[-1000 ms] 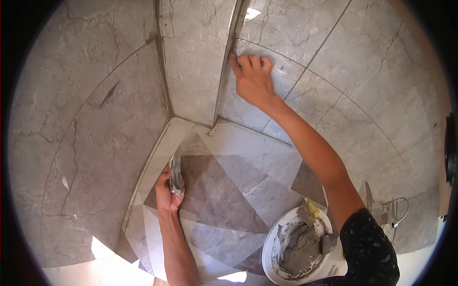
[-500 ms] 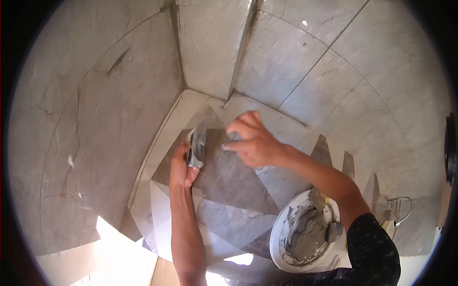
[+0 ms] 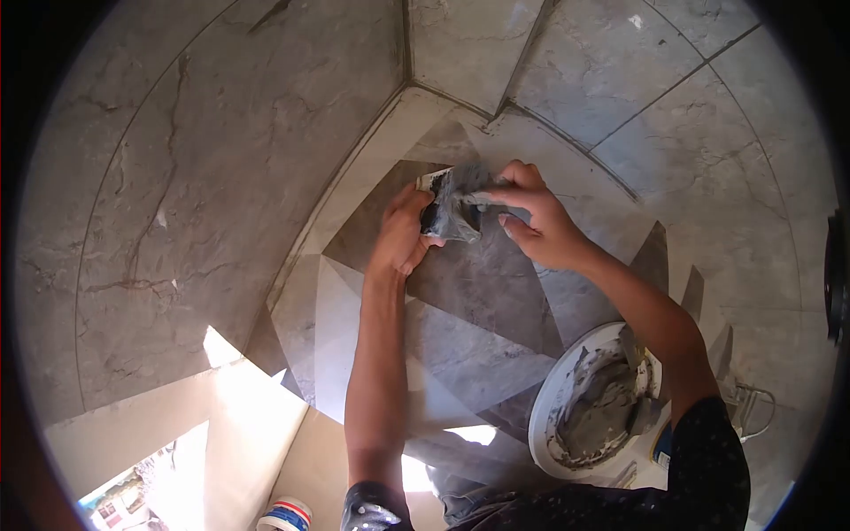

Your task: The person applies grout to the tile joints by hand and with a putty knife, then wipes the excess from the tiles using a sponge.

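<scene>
My left hand (image 3: 405, 228) is wrapped round a flat, paste-smeared piece (image 3: 453, 212) with a pale edge and dark patches; its exact kind is not clear. Grey paste covers much of its face. My right hand (image 3: 538, 214) meets it from the right, fingers bent and closed round something greyish that I cannot make out. Both hands are over the patterned tile floor (image 3: 478, 279), near the corner. Below my right forearm stands a white bucket (image 3: 542, 434) with grey paste inside and on its rim.
Tiled walls (image 3: 257, 159) meet in the corner ahead, with dark joints between the tiles. Pointed tile pieces (image 3: 652, 254) stand along the right side. A white tub with a red and blue band (image 3: 285, 515) is at the bottom left. Bright sunlight (image 3: 252, 398) falls on the left.
My right hand has come in to the smeared piece, from which it was apart before. The piece has turned its face more toward me. The whole view has shifted, showing the tub at the bottom.
</scene>
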The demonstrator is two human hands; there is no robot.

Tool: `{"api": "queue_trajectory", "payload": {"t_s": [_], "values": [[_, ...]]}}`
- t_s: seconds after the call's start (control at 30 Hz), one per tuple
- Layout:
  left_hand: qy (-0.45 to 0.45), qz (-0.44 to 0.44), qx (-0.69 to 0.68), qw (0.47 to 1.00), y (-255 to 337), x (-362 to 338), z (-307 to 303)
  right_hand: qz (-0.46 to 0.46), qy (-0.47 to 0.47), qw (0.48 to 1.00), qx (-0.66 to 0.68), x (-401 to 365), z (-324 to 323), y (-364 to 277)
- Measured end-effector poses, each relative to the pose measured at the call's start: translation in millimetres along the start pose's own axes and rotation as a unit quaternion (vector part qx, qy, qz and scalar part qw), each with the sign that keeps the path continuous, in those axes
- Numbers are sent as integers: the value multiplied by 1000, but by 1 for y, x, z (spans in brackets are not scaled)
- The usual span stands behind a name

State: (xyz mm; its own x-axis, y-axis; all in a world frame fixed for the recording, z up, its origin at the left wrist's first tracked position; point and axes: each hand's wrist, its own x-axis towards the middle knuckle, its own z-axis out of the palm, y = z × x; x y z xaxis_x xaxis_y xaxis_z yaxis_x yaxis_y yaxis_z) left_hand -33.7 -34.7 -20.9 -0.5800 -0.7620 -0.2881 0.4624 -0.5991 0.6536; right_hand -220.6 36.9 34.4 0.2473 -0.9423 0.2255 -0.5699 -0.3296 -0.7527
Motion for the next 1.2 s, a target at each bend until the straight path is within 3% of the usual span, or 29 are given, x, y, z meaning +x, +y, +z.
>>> {"api": "queue_trajectory", "payload": {"t_s": [0.07,0.27,0.33,0.47,0.5,0.53,0.67,0.77,1.0,1.1,1.2], "values": [[2,0,3,1000,0,1,-1,-31,24,999,30,-2,1,-3],[15,-13,0,1000,-2,2,-2,-83,-69,990,-95,0,-7,-16],[11,-16,-11,1000,-2,2,-4,-25,-35,991,129,0,-9,-8],[-10,-15,-34,999,-4,3,-4,-6,26,992,124,5,-4,-7],[-13,-12,-47,999,-5,4,-4,-75,29,995,-55,5,-5,-8],[-16,-10,-47,999,-6,5,-5,-140,30,962,-231,5,-5,-8],[-11,-7,-41,999,-4,7,-15,-212,64,931,-291,-3,-17,0],[-20,-11,-44,999,-4,6,-14,-138,100,964,-206,0,-13,-4],[15,-16,-26,999,0,-3,2,-161,42,951,-260,9,-14,-11],[49,-18,-2,999,-2,-4,5,-157,32,967,-198,9,-17,-2],[40,-12,-12,999,-3,-2,2,-77,38,993,-84,11,-21,-4]]}}
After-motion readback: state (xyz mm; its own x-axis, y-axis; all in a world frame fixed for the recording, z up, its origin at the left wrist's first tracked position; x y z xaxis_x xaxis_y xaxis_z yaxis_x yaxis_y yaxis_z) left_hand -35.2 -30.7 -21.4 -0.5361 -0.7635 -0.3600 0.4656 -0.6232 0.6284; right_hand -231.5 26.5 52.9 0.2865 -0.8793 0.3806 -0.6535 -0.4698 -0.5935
